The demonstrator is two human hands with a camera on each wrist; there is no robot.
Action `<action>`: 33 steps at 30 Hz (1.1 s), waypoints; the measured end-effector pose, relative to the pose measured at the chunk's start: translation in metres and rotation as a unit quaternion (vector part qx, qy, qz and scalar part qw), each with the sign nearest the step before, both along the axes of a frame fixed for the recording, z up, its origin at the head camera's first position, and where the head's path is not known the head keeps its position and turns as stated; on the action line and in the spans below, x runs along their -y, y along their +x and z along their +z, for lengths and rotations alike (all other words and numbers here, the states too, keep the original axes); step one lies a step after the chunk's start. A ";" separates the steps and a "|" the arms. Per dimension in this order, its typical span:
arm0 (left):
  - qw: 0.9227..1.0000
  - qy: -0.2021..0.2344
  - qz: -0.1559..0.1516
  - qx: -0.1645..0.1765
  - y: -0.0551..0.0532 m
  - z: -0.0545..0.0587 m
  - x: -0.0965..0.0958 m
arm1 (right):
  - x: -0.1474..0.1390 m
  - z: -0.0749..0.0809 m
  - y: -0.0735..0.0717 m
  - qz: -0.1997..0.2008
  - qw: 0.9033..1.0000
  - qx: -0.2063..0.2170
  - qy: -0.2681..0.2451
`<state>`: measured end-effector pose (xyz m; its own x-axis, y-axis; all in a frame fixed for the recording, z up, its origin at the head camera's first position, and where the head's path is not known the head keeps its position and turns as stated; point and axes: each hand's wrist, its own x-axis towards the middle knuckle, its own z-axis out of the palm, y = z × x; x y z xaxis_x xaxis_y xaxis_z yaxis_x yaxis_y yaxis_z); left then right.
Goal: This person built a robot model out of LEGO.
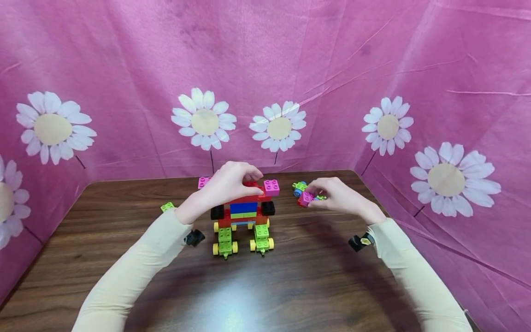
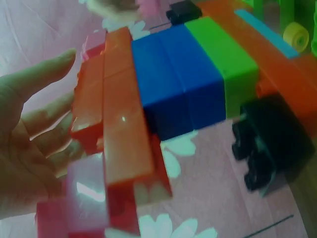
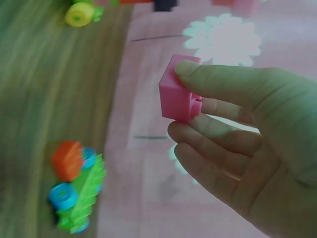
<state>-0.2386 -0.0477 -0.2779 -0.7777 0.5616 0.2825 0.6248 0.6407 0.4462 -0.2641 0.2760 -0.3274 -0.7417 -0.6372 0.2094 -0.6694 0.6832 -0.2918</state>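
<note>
A figure built of toy bricks stands on the table, with a red brick top, blue bricks below it and black bricks at its sides. My left hand is at the figure's top, its thumb apart from the red bricks and its fingers partly hidden behind them. To the right, my right hand holds a pink brick between thumb and fingers, raised off the table in the right wrist view. Another pink brick sits on the figure's right shoulder.
Green wheeled bases with yellow wheels form the figure's feet. Behind my right hand is a green wheeled piece with blue wheels, a red brick beside it. A loose green brick lies left on the wooden table. Pink flowered cloth hangs behind.
</note>
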 end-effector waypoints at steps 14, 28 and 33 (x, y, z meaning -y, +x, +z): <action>1.000 0.005 0.026 0.016 -0.006 -0.015 -0.013 | 0.041 0.051 -0.003 0.043 0.999 -0.021 -0.021; 0.999 0.037 0.019 0.025 -0.010 -0.022 -0.014 | 0.062 0.061 -0.002 0.097 0.994 -0.013 -0.055; 0.999 0.042 0.016 0.021 -0.010 -0.024 -0.013 | 0.066 0.060 -0.002 0.108 0.992 -0.012 -0.057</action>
<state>-0.2484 -0.0346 -0.3015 -0.8068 0.5127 0.2937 0.5845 0.6194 0.5241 -0.2663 0.2104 -0.2674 -0.5845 -0.7516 0.3057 -0.8042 0.4866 -0.3413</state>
